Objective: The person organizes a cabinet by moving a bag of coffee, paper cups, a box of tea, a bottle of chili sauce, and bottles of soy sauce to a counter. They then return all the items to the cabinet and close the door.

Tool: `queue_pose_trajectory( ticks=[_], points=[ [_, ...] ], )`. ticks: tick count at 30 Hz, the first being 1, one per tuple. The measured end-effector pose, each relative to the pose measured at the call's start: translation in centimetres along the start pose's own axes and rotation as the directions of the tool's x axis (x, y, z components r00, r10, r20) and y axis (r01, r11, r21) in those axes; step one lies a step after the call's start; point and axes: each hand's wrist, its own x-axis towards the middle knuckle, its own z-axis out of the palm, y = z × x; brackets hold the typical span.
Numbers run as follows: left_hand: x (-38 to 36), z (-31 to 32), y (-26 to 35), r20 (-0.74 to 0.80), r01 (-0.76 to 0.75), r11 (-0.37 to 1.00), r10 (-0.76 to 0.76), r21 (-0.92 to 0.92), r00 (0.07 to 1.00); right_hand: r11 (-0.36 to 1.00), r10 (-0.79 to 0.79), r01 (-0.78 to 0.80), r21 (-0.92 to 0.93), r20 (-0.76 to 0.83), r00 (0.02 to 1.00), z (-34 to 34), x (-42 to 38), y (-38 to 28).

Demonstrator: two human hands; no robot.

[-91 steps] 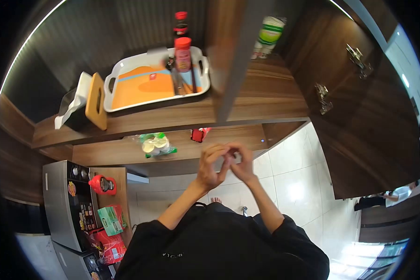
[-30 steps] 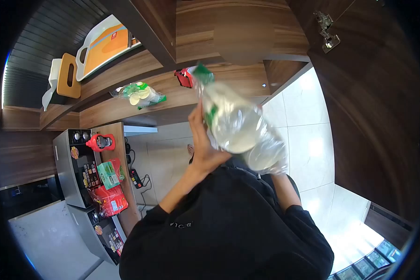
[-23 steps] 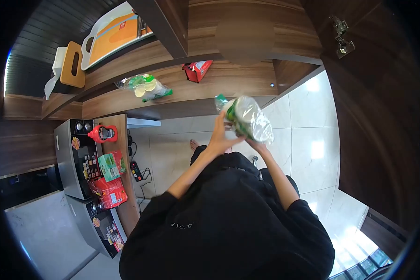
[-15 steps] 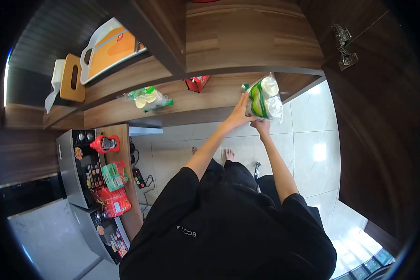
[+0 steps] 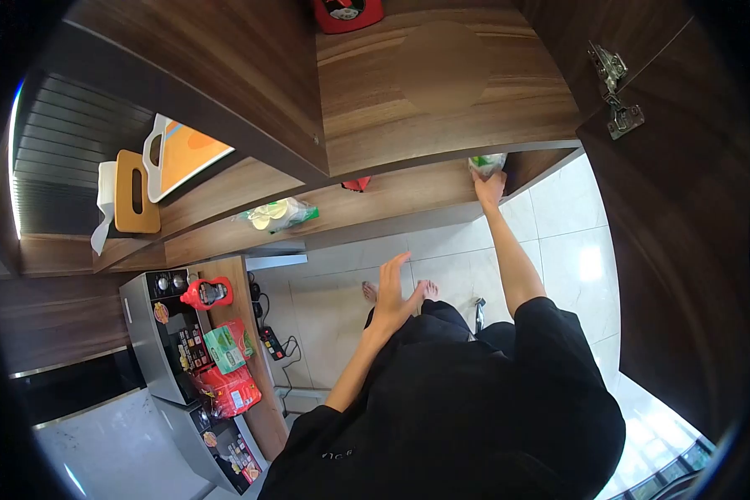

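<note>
My right hand (image 5: 490,188) reaches to the right end of the lower wooden shelf (image 5: 392,200). Its fingers are closed on a plastic-wrapped pack of white cups (image 5: 485,162) with green print, which is partly hidden by the shelf above. My left hand (image 5: 397,295) hangs in front of the shelf, above the floor, with fingers apart and nothing in it. Further left on the same shelf lies another wrapped cup pack (image 5: 279,215). Between the two packs, a red object (image 5: 357,184) shows only in part.
An open cabinet door (image 5: 692,217) with metal hinges (image 5: 617,92) stands to the right. At left are a tissue box (image 5: 133,192), a white-handled tray (image 5: 187,158), a red bottle (image 5: 208,292), a green packet (image 5: 227,348) and a red packet (image 5: 229,392). A power strip (image 5: 272,342) lies below.
The cup pack has gone from between both hands in front of the shelf onto its right end, in my right hand. My left hand has let go and drawn back toward my body.
</note>
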Motion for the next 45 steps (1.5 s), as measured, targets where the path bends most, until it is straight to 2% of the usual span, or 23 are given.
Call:
queue_pose_trajectory(
  ticks=[2, 5, 6, 8, 9, 10, 12, 13, 14, 15, 18, 21, 22, 23, 26, 28, 32, 34, 37, 38, 41, 42, 45],
  points=[
    [-0.3, -1.1, 0.9, -0.042, 0.011, 1.0, -0.012, -0.009, 0.999, 0.993, -0.085, 0.087, 0.074, -0.029, 0.996, 1.5, 0.6, 1.9],
    [0.2, -2.4, 2.5, -0.117, -0.024, 0.999, 0.021, -0.026, 0.993, 0.849, -0.177, 0.224, 0.479, -0.141, 0.974, 0.5, -2.9, 1.3],
    [0.3, -2.7, 3.1, -0.143, -0.041, 0.999, 0.036, -0.033, 0.989, 0.906, -0.193, 0.193, 0.377, -0.04, 0.98, -1.1, -4.9, 1.7],
    [0.8, -3.2, 4.4, -0.2, -0.094, 0.994, 0.08, -0.062, 0.976, 0.887, -0.421, 0.436, 0.151, -0.122, 0.899, -2.9, -8.7, 2.9],
    [1.1, -3.4, 5.0, -0.23, -0.122, 0.99, 0.102, -0.075, 0.968, 0.93, -0.325, 0.289, 0.228, 0.144, 0.934, -3.8, -10.6, 4.9],
    [1.4, -3.5, 5.5, -0.249, -0.154, 0.986, 0.135, -0.058, 0.959, 0.957, -0.225, 0.123, 0.262, 0.404, 0.887, -4.6, -12.4, 6.9],
    [2.0, -3.8, 6.5, -0.289, -0.217, 0.976, 0.201, -0.022, 0.936, 0.949, -0.088, -0.163, 0.27, 0.723, 0.685, -8.6, -16.0, 5.6],
    [2.6, -4.1, 7.2, -0.319, -0.268, 0.963, 0.261, 0.025, 0.911, 0.933, -0.245, -0.044, 0.356, 0.721, 0.648, -9.6, -17.4, 6.2],
    [3.4, -4.6, 8.0, -0.346, -0.314, 0.946, 0.321, 0.076, 0.882, 0.932, -0.264, -0.018, 0.361, 0.715, 0.647, -11.0, -18.2, 5.2],
    [4.4, -5.2, 8.8, -0.372, -0.358, 0.925, 0.38, 0.13, 0.847, 0.93, -0.286, 0.009, 0.367, 0.708, 0.645, -13.1, -18.9, 2.3],
    [8.7, -7.4, 11.2, -0.409, -0.53, 0.804, 0.594, 0.271, 0.693, 0.835, -0.507, 0.219, 0.504, 0.554, 0.66, -18.3, -18.1, -7.1],
    [13.6, -9.1, 15.3, -0.559, -0.591, 0.798, 0.546, 0.12, 0.624, 0.674, -0.704, 0.514, 0.53, 0.249, 0.665, -22.7, -16.3, -16.9],
    [15.4, -9.4, 16.9, -0.607, -0.612, 0.788, 0.522, 0.073, 0.599, 0.576, -0.774, 0.626, 0.526, 0.105, 0.624, -23.7, -15.6, -20.1],
    [17.5, -9.2, 17.6, -0.641, -0.568, 0.821, 0.404, -0.06, 0.652, 0.519, -0.808, 0.699, 0.492, 0.016, 0.588, -24.5, -14.9, -22.6],
    [24.5, -8.9, 18.2, -0.597, -0.316, 0.881, 0.049, -0.352, 0.801, 0.422, -0.818, 0.687, 0.591, -0.078, 0.57, -24.5, -12.5, -29.6],
    [29.2, -8.5, 16.0, -0.64, -0.254, 0.936, 0.042, -0.243, 0.767, 0.378, -0.881, 0.755, 0.535, -0.041, 0.471, -23.3, -9.5, -33.0],
    [33.2, -8.6, 11.0, -0.674, -0.14, 0.986, 0.162, 0.088, 0.721, 0.49, -0.85, 0.686, 0.537, 0.12, 0.513, -16.5, -1.2, -34.4],
    [33.1, -9.1, 11.7, -0.681, -0.107, 0.99, 0.141, 0.092, 0.718, 0.542, -0.834, 0.7, 0.466, 0.197, 0.515, -14.7, 1.4, -35.9],
    [33.7, -9.4, 11.8, -0.718, -0.083, 0.992, 0.125, 0.093, 0.685, 0.552, -0.83, 0.748, 0.369, 0.15, 0.538, -12.2, 3.6, -37.8],
    [34.0, -9.6, 11.6, -0.731, -0.083, 0.993, 0.121, 0.088, 0.672, 0.598, -0.8, 0.72, 0.351, 0.219, 0.558, -11.7, 4.5, -38.4],
    [36.7, -10.9, 11.2, -0.747, -0.038, 0.998, 0.063, 0.051, 0.662, 0.614, -0.786, 0.751, 0.245, 0.103, 0.609, -7.7, 6.8, -39.9],
    [36.9, -11.2, 11.7, -0.75, -0.001, 0.999, 0.04, 0.052, 0.661, 0.639, -0.769, 0.757, 0.137, 0.09, 0.633, -7.4, 6.8, -40.8],
    [38.5, -11.9, 12.1, -0.732, 0.036, 0.999, -0.012, 0.017, 0.681, 0.575, -0.787, 0.716, 0.397, 0.027, 0.617, -5.3, 9.8, -42.3]
  ],
)
